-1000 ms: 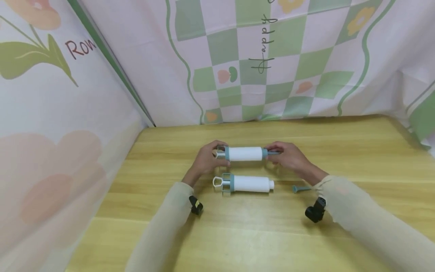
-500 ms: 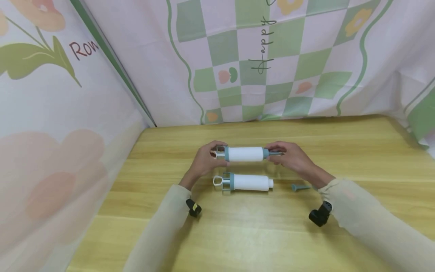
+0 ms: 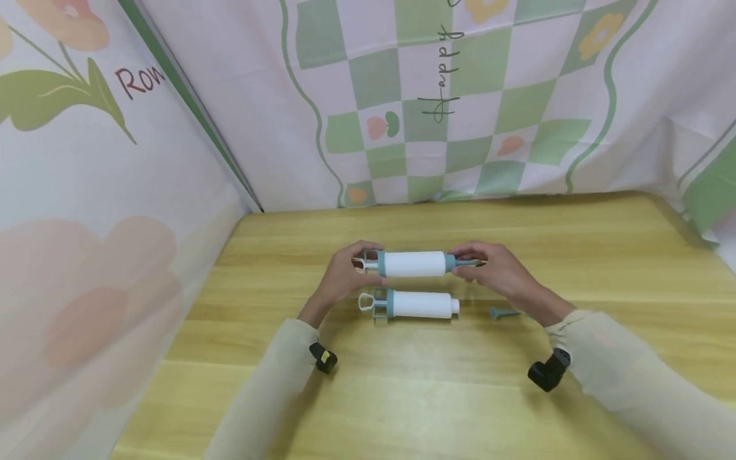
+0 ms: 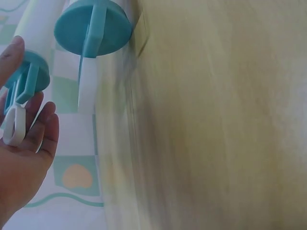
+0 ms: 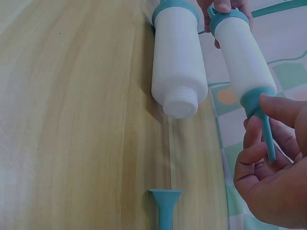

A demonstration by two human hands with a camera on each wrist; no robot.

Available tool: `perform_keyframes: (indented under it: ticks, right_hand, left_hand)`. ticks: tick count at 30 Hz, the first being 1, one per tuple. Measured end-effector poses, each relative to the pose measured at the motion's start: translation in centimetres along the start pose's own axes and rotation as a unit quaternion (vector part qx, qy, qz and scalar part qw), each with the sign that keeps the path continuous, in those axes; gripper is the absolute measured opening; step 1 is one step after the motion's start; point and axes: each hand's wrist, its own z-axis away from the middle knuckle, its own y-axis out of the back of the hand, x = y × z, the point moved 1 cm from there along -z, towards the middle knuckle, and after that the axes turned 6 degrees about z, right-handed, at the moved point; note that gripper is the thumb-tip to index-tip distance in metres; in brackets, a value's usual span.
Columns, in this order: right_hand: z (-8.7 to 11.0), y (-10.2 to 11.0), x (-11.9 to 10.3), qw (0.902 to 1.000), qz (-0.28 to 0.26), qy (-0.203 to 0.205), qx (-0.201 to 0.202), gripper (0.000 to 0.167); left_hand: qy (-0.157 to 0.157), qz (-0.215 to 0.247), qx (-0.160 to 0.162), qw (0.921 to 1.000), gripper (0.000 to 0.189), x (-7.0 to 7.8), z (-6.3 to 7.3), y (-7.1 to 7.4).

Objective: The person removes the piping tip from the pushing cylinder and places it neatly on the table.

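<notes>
A white-barrelled icing syringe (image 3: 415,264) with teal ends lies level between my two hands. At its handle end, my left hand (image 3: 340,275) grips the teal cap between thumb and fingers. The white plunger ring (image 4: 15,125) sits within that palm. On the other end, my right hand (image 3: 497,267) pinches the teal collar (image 5: 256,99) of the nozzle. The slender nozzle tube (image 5: 268,139) points in towards the right palm. Nearer me, a second icing syringe (image 3: 422,305) lies on the table, its white threaded mouth (image 5: 181,102) bare.
A loose teal nozzle (image 3: 503,313) lies right of the second syringe, by the right forearm. The wooden table (image 3: 402,396) meets a patterned curtain (image 3: 425,147) at the back, and another hanging cloth (image 3: 115,211) on the left.
The right fingers have shifted about the collar, and more of the nozzle tube shows. Both wrists have drawn slightly towards me. The syringe on the table and the loose nozzle stay put.
</notes>
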Motion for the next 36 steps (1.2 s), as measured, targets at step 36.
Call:
perform_keyframes:
  ticks: [36]
  right_hand:
    - [4.1, -1.1, -0.8, 0.9972, -0.053, 0.049, 0.018, 0.044]
  left_hand:
    - [-0.047, 0.062, 0.011, 0.9969, 0.057, 2.8, 4.0, -0.3]
